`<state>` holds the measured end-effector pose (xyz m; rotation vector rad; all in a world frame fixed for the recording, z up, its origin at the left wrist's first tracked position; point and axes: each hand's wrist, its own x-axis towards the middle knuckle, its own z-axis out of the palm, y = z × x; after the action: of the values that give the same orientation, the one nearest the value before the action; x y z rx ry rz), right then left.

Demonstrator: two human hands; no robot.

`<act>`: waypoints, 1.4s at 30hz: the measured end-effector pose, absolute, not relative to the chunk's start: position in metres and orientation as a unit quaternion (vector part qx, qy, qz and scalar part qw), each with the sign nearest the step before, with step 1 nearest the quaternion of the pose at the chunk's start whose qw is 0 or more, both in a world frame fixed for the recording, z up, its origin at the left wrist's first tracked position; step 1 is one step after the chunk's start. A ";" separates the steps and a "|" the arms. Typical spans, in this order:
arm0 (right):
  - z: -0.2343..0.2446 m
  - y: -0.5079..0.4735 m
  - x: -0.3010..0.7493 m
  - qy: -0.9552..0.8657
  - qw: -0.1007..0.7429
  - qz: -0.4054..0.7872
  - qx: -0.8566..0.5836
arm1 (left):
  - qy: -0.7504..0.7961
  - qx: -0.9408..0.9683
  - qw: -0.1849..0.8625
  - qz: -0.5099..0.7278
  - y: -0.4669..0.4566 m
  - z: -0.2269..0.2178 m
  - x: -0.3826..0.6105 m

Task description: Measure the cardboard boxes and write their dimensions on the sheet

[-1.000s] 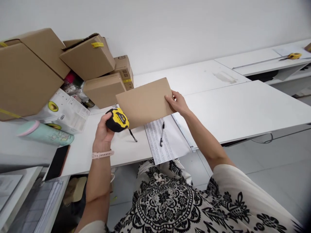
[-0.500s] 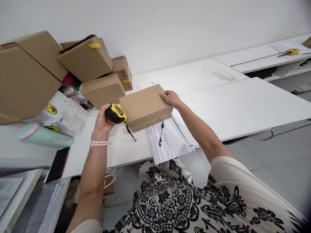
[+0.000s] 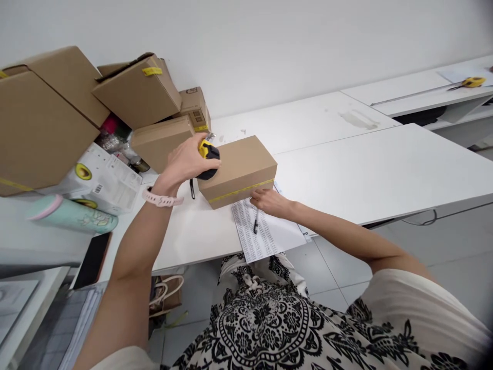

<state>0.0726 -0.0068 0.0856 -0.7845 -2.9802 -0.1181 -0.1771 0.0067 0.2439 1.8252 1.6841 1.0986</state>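
Observation:
My left hand is wrapped round a yellow and black tape measure, holding it over the left end of a closed cardboard box. A dark wrist strap hangs below the tape measure. Yellow tape runs along the box's near side. In front of the box, my right hand has its fingers pinched at the upper end of a black pen. The fingers cover that end. Under the pen lies a printed sheet of dense rows, partly hidden by the box and hand.
Several cardboard boxes are stacked at the left against the wall. A mint tumbler lies before a white avocado-print carton, with a dark phone nearby. Another tape measure rests far right on the white tabletop.
My right hand has let go of the box's far right corner and come down to the pen. My left hand has turned over and moved up and right with the tape measure.

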 end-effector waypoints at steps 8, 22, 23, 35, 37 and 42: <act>0.048 -0.001 0.074 -0.974 -0.056 -0.106 -0.194 | 0.610 0.785 0.060 0.087 0.048 0.214 -0.138; 0.038 -0.038 0.132 -0.643 0.466 0.272 -0.543 | 0.421 0.815 0.215 0.336 -0.091 0.065 -0.097; 0.035 -0.035 0.128 -0.592 0.496 0.337 -0.538 | 0.410 0.825 0.232 0.312 -0.088 0.053 -0.092; -0.003 -0.010 0.099 -0.594 0.459 0.456 -0.478 | 0.414 0.899 -0.009 0.140 -0.069 0.007 -0.079; -0.003 -0.010 0.099 -0.632 0.448 0.405 -0.486 | 0.401 0.903 -0.032 0.150 -0.068 0.005 -0.080; -0.006 -0.008 0.100 -0.633 0.450 0.448 -0.443 | 0.393 0.903 -0.044 0.164 -0.066 0.005 -0.083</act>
<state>0.0996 -0.0077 -0.0059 -1.0960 -1.5653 1.1077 -0.0829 -0.0657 0.0049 2.9212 1.2721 0.5315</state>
